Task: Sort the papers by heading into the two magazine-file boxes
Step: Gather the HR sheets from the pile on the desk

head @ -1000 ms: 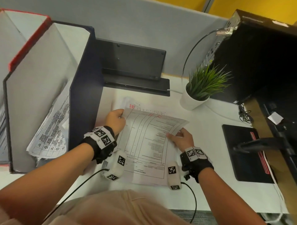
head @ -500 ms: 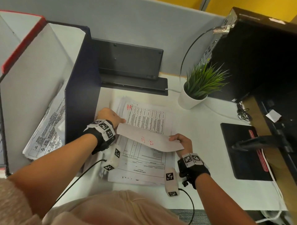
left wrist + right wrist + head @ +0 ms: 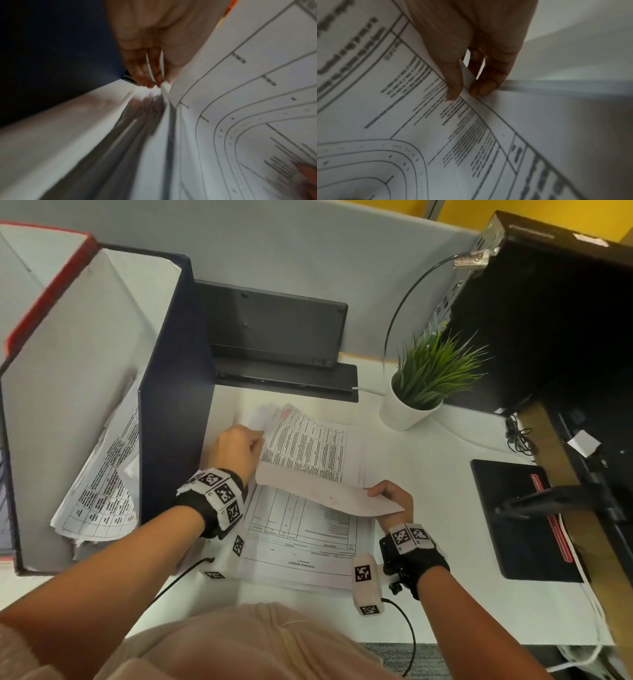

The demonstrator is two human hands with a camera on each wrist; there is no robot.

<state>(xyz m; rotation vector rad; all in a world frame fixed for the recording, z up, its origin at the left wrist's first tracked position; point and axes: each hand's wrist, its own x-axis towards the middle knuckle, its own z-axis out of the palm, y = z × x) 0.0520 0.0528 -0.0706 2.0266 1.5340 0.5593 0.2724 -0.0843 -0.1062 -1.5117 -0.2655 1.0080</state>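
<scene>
Over the paper stack point(image 3: 301, 556) beside the navy file box point(image 3: 174, 419), both hands (left point(image 3: 236, 451), right point(image 3: 394, 498)) pinch one lifted sheet point(image 3: 308, 470).

Paper stack point(image 3: 301, 546) lies right of file box point(image 3: 174, 405), before plant point(image 3: 424, 381).

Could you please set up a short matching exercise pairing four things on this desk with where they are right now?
Things
1. top sheet
2. potted plant
3. navy file box
4. paper stack

Places
A. beside the left hand, papers inside
B. flat on the desk, under both hands
C. folded back, held by the right hand
D. far right of the papers

Pairs: 1-C, 2-D, 3-A, 4-B
</scene>
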